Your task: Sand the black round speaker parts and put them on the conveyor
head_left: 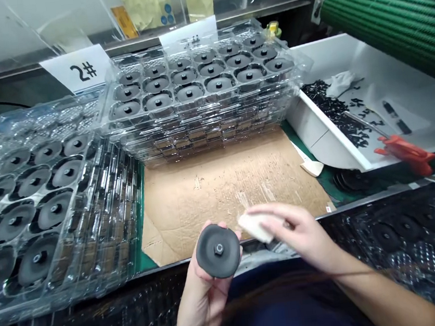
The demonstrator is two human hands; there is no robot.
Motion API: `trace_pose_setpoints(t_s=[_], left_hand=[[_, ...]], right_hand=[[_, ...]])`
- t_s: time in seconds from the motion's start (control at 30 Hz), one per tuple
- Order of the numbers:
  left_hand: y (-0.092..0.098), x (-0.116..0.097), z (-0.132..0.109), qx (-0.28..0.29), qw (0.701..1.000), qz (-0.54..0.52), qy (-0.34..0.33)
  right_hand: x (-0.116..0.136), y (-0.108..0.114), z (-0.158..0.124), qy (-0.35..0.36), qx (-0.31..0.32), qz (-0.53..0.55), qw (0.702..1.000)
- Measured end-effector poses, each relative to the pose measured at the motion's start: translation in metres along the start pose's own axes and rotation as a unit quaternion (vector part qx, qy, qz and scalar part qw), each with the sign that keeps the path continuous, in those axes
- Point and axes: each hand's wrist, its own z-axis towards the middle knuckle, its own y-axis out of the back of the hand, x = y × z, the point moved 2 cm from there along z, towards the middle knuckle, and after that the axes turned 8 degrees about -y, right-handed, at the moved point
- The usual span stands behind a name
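My left hand [203,298] holds a round black disc [218,252] upright on its fingertips and palm, its face turned up with a metal nut at the centre. My right hand [298,232] is shut on a folded white cloth [256,226], which touches or nearly touches the disc's right edge. Its far side is hidden. Transparent blister trays [200,81] stacked high ahead hold rows of matching discs, and another stack [49,203] stands to the left.
Under my hands lies a scuffed cardboard sheet [229,193] on a green mat. To the right stands a white bin [327,124] holding small black pieces, with an orange-red clamp [405,153] on its rim. A green ribbed belt [388,7] runs overhead. More trays [414,235] sit low right.
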Motion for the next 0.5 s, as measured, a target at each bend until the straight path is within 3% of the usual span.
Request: trace_pose_setpoints(t_s=[0.07,0.2,0.3,0.4,0.5], left_hand=[[-0.009,0.000,-0.001,0.019,0.999,-0.023,0.020],[-0.023,0.002,-0.004,0.052,0.996,-0.053,0.042],[-0.027,0.004,-0.009,0.068,0.995,-0.059,0.050],[-0.029,0.007,-0.013,0.083,0.995,-0.043,0.028],[-0.028,0.011,-0.012,0.079,0.991,0.072,-0.074]], right_hand=[[-0.033,0.002,0.005,-0.032,-0.076,-0.030,0.996],[-0.069,-0.012,0.010,-0.032,-0.126,-0.078,0.988],[-0.068,-0.019,0.004,-0.026,-0.144,-0.080,0.986],[-0.056,-0.018,-0.003,-0.008,-0.113,-0.057,0.992],[-0.045,-0.015,-0.008,0.001,-0.077,-0.030,0.997]])
